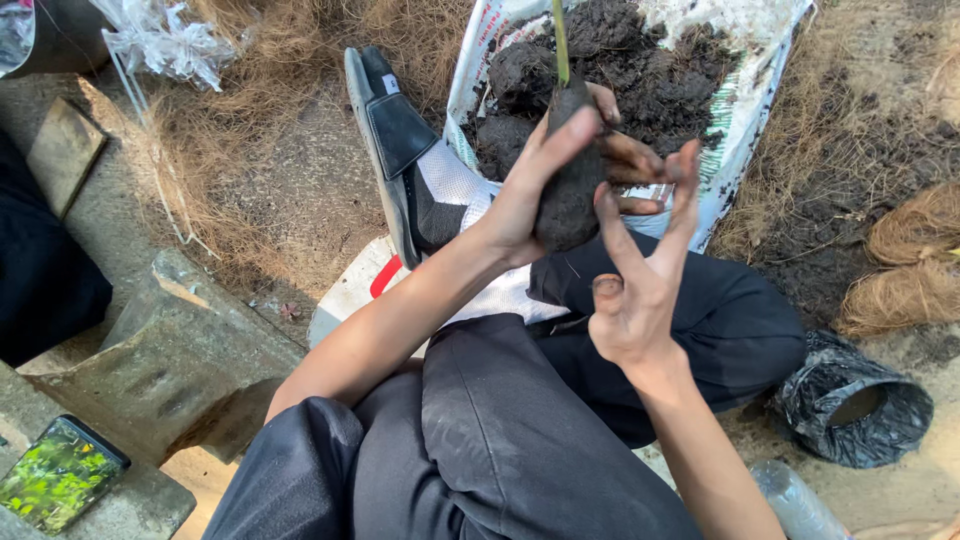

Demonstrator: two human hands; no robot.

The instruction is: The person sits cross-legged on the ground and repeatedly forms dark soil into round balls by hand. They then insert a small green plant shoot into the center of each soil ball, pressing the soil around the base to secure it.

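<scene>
**Two muddy hands and a lump of dirt with a stem**

A big white sack (745, 110) lies open on the ground at the top. It is full of dark, clumpy soil (640, 60). Dry brown grass (270, 130) lies around it on the left and the right.

The person sits with knees bent in dark trousers (500, 430). One foot in a white sock wears a black sandal (392, 140), just beside the sack.

On the left is a grey stone block (180, 360). A phone (58, 472) with a green picture on its screen lies on another stone at the bottom left corner. On the right, a black plastic bag (850, 405) is rolled down like a little pot. Near it are round bundles of brown fibre (915, 260).

In the middle, above the lap and in front of the sack, is a dark soil lump (568, 200). A thin green stem (560, 40) sticks straight up out of its top.

The left hand (530, 195) is wrapped around the soil lump and grips it from the side. The right hand (635, 285) is open, with its dirty fingers spread out. It is just beside the lump, and its fingertips are close to it. I cannot tell if they touch.
</scene>
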